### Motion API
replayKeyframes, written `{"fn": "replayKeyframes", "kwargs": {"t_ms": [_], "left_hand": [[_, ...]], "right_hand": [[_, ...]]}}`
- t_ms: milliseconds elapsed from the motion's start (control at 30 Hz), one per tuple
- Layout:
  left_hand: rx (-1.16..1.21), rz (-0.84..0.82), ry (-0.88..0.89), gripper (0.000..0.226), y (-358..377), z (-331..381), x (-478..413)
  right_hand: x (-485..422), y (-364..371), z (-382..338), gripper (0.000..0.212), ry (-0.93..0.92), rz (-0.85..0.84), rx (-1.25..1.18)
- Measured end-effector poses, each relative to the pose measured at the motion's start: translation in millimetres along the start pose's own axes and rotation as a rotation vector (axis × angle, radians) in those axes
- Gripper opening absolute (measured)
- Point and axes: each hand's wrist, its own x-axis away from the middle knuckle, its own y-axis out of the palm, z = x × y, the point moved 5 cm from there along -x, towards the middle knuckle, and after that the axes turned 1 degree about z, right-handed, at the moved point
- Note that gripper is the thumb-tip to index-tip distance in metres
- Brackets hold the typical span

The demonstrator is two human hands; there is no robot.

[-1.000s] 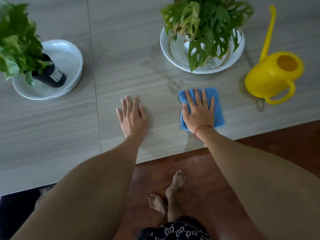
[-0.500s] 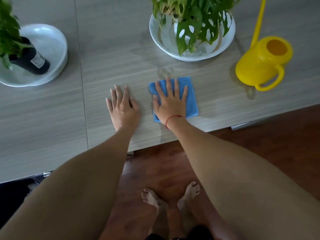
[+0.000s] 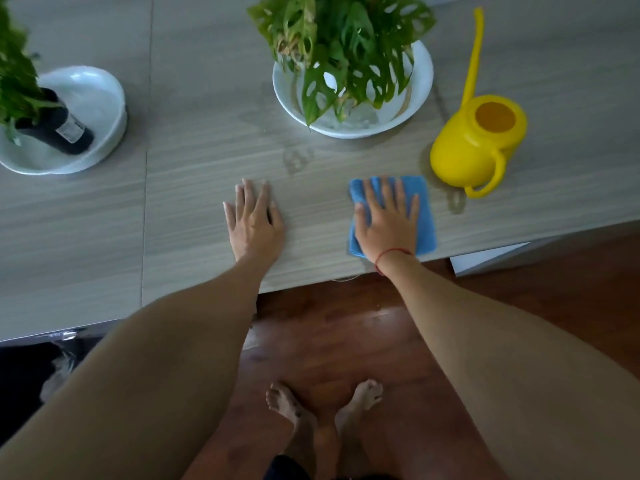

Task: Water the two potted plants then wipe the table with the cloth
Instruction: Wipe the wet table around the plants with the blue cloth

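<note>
Standing barefoot on the dark wooden floor, the person reaches both arms out over the grey worktop. The right hand lies flat on the blue cloth. Its fingers are straight and a little spread, pressing down on the fabric without curling round it. A red string circles that wrist.

The cloth is folded to a rectangle and sits near the front edge of the worktop. It is just beside the yellow watering can, and I cannot tell whether the two touch. The can stands upright, with its handle turned toward the front edge and its long thin spout reaching toward the far side.

The left hand rests palm down on the bare worktop, apart from the cloth on its left. Its fingers are straight and close together, holding nothing.

Beyond the hands a plant with holed leaves stands in a white bowl, and faint damp marks show on the worktop in front of it. Far to the left the second plant, in a black pot with a pale label, sits in a white dish. That corner is somewhat blurred.
</note>
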Motion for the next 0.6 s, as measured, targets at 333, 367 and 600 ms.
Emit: {"fn": "replayKeyframes", "kwargs": {"t_ms": [333, 367, 600], "left_hand": [[0.013, 0.039, -0.005, 0.045, 0, 3, 3], [0.026, 0.05, -0.013, 0.043, -1, 1, 1], [-0.019, 0.095, -0.02, 0.043, -37, -48, -53]], "right_hand": [[6, -2, 1, 0.051, 0.153, -0.038, 0.094], [2, 1, -6, 0.051, 0.136, -0.047, 0.091], [-28, 26, -76, 0.05, -0.029, -0.117, 0.023]]}}
